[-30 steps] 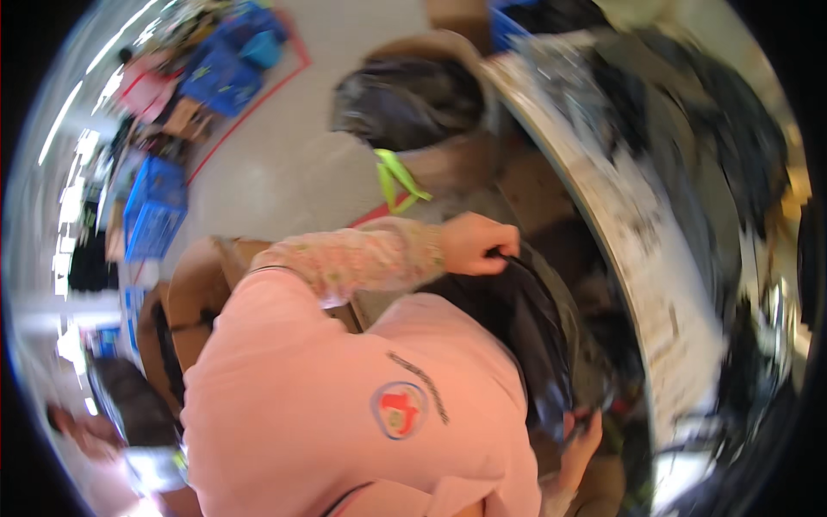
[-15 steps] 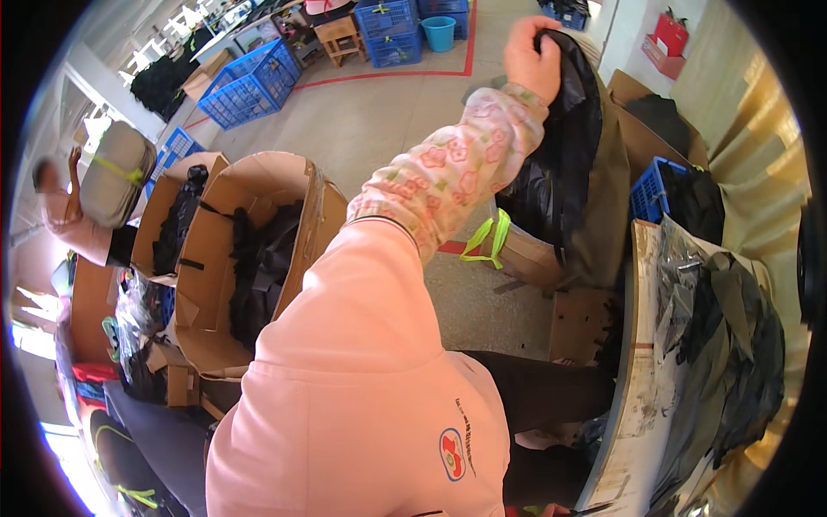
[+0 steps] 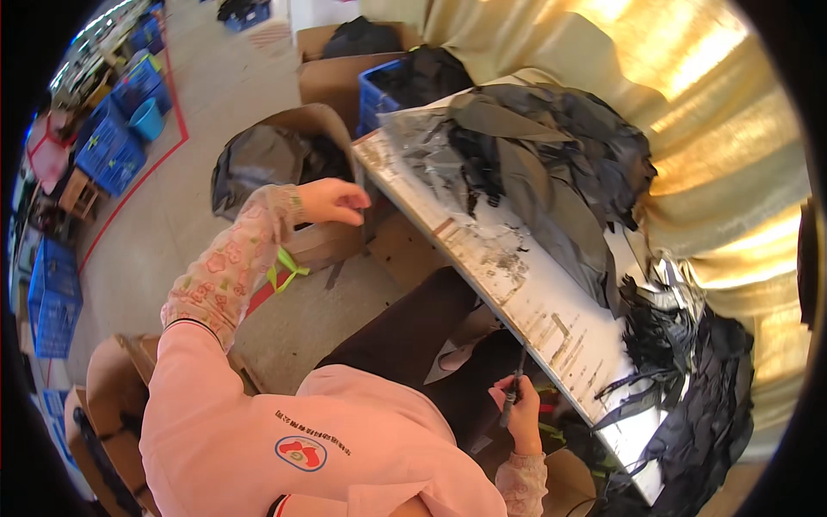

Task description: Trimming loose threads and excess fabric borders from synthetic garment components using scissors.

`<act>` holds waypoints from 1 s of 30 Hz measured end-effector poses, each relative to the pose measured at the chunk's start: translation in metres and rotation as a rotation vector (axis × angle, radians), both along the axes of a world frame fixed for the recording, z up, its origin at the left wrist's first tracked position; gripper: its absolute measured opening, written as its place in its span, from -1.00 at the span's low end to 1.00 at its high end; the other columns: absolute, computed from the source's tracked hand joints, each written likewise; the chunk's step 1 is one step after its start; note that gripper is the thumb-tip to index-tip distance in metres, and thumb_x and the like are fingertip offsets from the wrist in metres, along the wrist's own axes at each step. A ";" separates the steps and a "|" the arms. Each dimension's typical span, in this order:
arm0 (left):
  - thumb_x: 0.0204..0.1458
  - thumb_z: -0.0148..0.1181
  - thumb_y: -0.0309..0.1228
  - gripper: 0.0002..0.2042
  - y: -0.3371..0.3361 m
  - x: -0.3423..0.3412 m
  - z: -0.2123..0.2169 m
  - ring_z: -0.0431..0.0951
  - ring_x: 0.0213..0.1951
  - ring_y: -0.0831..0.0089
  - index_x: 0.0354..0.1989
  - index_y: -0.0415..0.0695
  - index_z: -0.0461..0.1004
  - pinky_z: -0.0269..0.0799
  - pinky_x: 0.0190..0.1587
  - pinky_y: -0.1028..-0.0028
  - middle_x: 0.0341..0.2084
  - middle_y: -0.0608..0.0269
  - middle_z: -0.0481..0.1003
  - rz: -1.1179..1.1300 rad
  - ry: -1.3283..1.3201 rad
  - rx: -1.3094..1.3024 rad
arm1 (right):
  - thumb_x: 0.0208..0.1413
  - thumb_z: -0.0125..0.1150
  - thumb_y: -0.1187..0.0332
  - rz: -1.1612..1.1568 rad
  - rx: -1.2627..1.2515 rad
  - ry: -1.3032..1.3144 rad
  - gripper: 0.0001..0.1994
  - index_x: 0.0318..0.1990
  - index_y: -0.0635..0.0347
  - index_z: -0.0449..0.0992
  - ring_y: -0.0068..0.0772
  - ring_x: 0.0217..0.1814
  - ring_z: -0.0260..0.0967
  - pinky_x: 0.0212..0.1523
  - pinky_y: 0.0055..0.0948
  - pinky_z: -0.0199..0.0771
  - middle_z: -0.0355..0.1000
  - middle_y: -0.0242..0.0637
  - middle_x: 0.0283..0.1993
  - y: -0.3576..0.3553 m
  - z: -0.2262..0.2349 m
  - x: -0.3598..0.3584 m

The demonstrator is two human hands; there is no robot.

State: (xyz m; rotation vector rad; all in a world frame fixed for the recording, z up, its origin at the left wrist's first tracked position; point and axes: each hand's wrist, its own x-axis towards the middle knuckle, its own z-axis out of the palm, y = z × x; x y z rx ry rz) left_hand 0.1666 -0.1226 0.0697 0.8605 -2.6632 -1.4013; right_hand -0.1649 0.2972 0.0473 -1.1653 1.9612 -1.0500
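Right hand [image 3: 523, 418] grips a slim tool [image 3: 511, 400]; left hand [image 3: 326, 203] looks free

At the lower right of centre, the right hand's fingers are wrapped round the slim, dark tool, whose tip points up the frame beside the near edge of the tabletop [image 3: 538, 336]. The upright grip probably serves control, with the tip left clear of the palm; what kind of tool it is, I cannot tell.

The left hand hangs above the centre, its fingers loosely curled and parted, with nothing seen between them. It is nearest to the grey-and-black fabric bundle [image 3: 258, 164], which sits in a cardboard carton [image 3: 334, 246] at the upper left of centre. The carton's walls seem to keep the soft bundle gathered, and its place just beside the tabletop likely puts it within easy reach.

A larger heap of dark fabric [image 3: 551, 146] lies loosely spread over the tabletop at the upper right, perhaps so that pieces can be picked off. Ragged black strips [image 3: 659, 332] lie towards the right, near the pale curtain [image 3: 741, 215].
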 end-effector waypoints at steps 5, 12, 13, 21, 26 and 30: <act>0.00 0.25 -0.27 -0.67 -0.006 -0.161 0.030 0.51 -0.17 0.28 -0.09 -0.12 0.43 0.42 -0.12 0.40 -0.24 0.15 0.50 -0.019 0.450 -0.363 | -0.09 0.41 0.46 -0.045 0.016 -0.033 -0.77 -0.34 0.24 0.43 -0.64 -0.40 0.25 -0.33 -0.61 0.29 0.39 -0.45 -0.43 0.007 -0.005 0.008; -0.14 0.27 -0.36 -0.64 -0.026 -0.306 0.028 0.41 0.02 0.27 -0.09 0.05 0.44 0.20 0.09 0.07 -0.13 0.19 0.43 -0.066 0.342 -1.411 | -0.11 0.43 0.46 -0.122 0.010 -0.136 -0.77 -0.35 0.23 0.44 -0.67 -0.43 0.22 -0.37 -0.61 0.28 0.36 -0.47 -0.45 0.026 -0.018 0.011; -0.16 0.29 -0.37 -0.69 -0.032 -0.317 0.029 0.42 -0.02 0.23 -0.17 0.02 0.47 0.24 0.06 0.11 -0.19 0.22 0.45 -0.087 0.159 -1.287 | -0.11 0.43 0.46 -0.153 0.004 -0.140 -0.77 -0.35 0.23 0.44 -0.67 -0.43 0.22 -0.37 -0.61 0.28 0.36 -0.47 -0.45 0.031 -0.015 0.009; -0.18 0.25 -0.45 -0.83 0.052 -0.301 0.139 0.46 -0.32 0.11 -0.40 -0.13 0.41 0.39 -0.27 0.25 -0.46 0.15 0.41 -0.388 0.556 -0.853 | -0.07 0.35 0.53 -0.451 -0.202 0.021 -0.78 -0.26 0.22 0.44 -0.67 -0.36 0.26 -0.30 -0.61 0.30 0.39 -0.45 -0.37 0.054 0.013 -0.044; -0.20 0.27 -0.45 -0.81 0.147 -0.250 0.138 0.44 -0.36 0.11 -0.40 -0.14 0.40 0.37 -0.33 0.27 -0.48 0.14 0.40 -0.660 0.439 -0.607 | -0.05 0.32 0.58 -0.646 -0.539 0.193 -0.71 -0.17 0.21 0.39 -0.70 -0.42 0.18 -0.36 -0.65 0.26 0.41 -0.37 -0.15 0.037 0.012 -0.102; -0.12 0.32 -0.27 -0.75 0.192 -0.205 0.046 0.47 -0.34 0.09 -0.37 -0.12 0.44 0.42 -0.27 0.25 -0.43 0.15 0.45 -0.787 0.196 -0.243 | -0.06 0.32 0.60 -0.534 -0.476 0.131 -0.69 -0.20 0.23 0.32 -0.71 -0.42 0.17 -0.33 -0.65 0.28 0.43 -0.20 0.04 0.012 -0.002 -0.124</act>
